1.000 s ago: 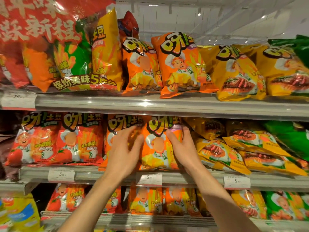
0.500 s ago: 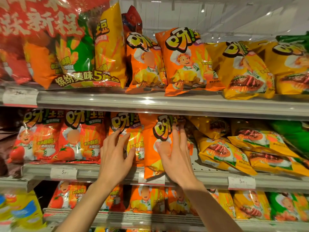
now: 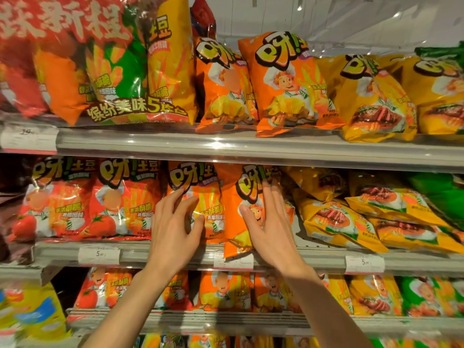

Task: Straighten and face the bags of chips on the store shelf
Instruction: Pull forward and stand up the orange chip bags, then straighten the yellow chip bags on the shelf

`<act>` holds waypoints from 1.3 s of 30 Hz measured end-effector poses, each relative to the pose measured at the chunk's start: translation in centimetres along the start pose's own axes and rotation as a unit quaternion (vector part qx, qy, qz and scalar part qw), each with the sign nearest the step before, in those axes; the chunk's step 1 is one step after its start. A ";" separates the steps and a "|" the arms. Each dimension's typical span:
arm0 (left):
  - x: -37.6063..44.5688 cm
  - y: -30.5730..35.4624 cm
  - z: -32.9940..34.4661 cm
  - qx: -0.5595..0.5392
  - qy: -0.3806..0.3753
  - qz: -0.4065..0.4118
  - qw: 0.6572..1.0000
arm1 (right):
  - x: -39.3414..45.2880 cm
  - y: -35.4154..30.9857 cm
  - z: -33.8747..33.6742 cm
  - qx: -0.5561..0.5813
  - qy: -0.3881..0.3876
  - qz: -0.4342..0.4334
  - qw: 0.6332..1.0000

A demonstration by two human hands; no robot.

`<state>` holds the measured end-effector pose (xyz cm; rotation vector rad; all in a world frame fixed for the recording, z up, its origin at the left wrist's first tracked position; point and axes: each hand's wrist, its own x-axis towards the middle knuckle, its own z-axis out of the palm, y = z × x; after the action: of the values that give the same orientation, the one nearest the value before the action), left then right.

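Observation:
On the middle shelf (image 3: pixel 175 256) an orange chip bag (image 3: pixel 236 197) stands tilted, its lower corner hanging over the shelf lip. My right hand (image 3: pixel 270 224) lies flat on its front with straight fingers, thumb spread left. Left of it stands a second orange bag (image 3: pixel 208 194), facing forward. My left hand (image 3: pixel 175 227) hovers at that bag's front with spread, slightly bent fingers; its fingertips touch or nearly touch the bag. Neither hand grips anything.
Two red tomato-flavour bags (image 3: pixel 82 197) stand upright to the left. Yellow bags (image 3: pixel 334 219) lie slumped on their backs to the right, green ones (image 3: pixel 442 194) beyond. The upper shelf (image 3: pixel 226 146) holds orange and yellow bags; the lower shelf (image 3: pixel 226 320) holds more. Price tags (image 3: pixel 99 254) line the edges.
My right hand shifted from the tilted bag's right edge to flat on its front, and the bag came forward, leaning over the lip. My left hand let go and drew back left.

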<state>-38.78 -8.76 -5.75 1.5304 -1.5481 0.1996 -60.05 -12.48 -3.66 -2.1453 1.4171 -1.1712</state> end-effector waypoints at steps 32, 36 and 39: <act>-9.2 17.4 6.8 -0.314 -0.045 -0.203 0.926 | -10.4 13.5 -15.9 0.056 0.006 0.107 0.993; -7.7 21.2 8.6 -0.283 -0.044 -0.188 0.939 | -8.9 14.4 -18.6 0.039 0.026 0.026 0.999; -5.9 22.6 9.8 -0.246 -0.063 -0.176 0.951 | -7.4 14.5 -19.6 -0.046 0.099 -0.085 0.990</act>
<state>-64.01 -6.41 -4.65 1.3969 -1.2645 -0.4666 -85.34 -9.39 -4.23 -2.3066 1.4159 -1.4416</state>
